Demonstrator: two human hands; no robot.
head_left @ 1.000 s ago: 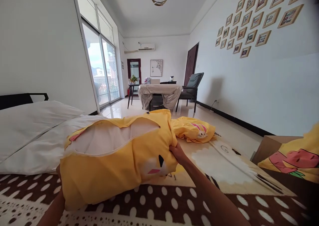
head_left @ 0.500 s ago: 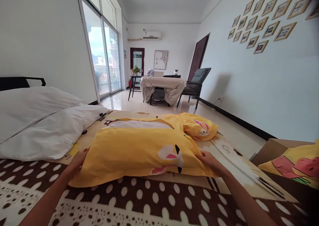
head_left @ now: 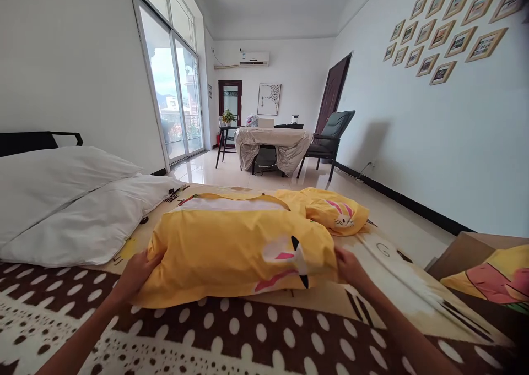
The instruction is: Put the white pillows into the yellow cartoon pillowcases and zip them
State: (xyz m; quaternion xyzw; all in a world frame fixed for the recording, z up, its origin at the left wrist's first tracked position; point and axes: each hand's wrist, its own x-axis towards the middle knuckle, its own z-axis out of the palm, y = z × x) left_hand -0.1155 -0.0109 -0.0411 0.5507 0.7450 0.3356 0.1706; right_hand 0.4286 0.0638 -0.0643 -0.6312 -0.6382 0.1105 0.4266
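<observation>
A yellow pillowcase [head_left: 210, 248] with a rabbit print lies across the bed, and white fabric [head_left: 235, 203] shows through its long opening on the far side. My left hand [head_left: 139, 270] grips its left end, where the cloth bunches into creases. At the right end my right hand [head_left: 349, 265] is closed on the edge, its fingertips partly hidden by the cloth. More yellow cloth with a rabbit face [head_left: 343, 212] is heaped just beyond the right end.
White pillows [head_left: 78, 215] lie at the left on the patterned bed sheet [head_left: 264, 331]. Past the bed are a covered table [head_left: 281, 136] and a dark chair [head_left: 330, 135]. A cardboard box [head_left: 471, 248] with yellow printed cloth [head_left: 496, 276] stands at the right.
My left hand has moved right and gathered the left end of the pillowcase inward. My right hand has shifted slightly right, and the right end looks more upright. The view has turned slightly.
</observation>
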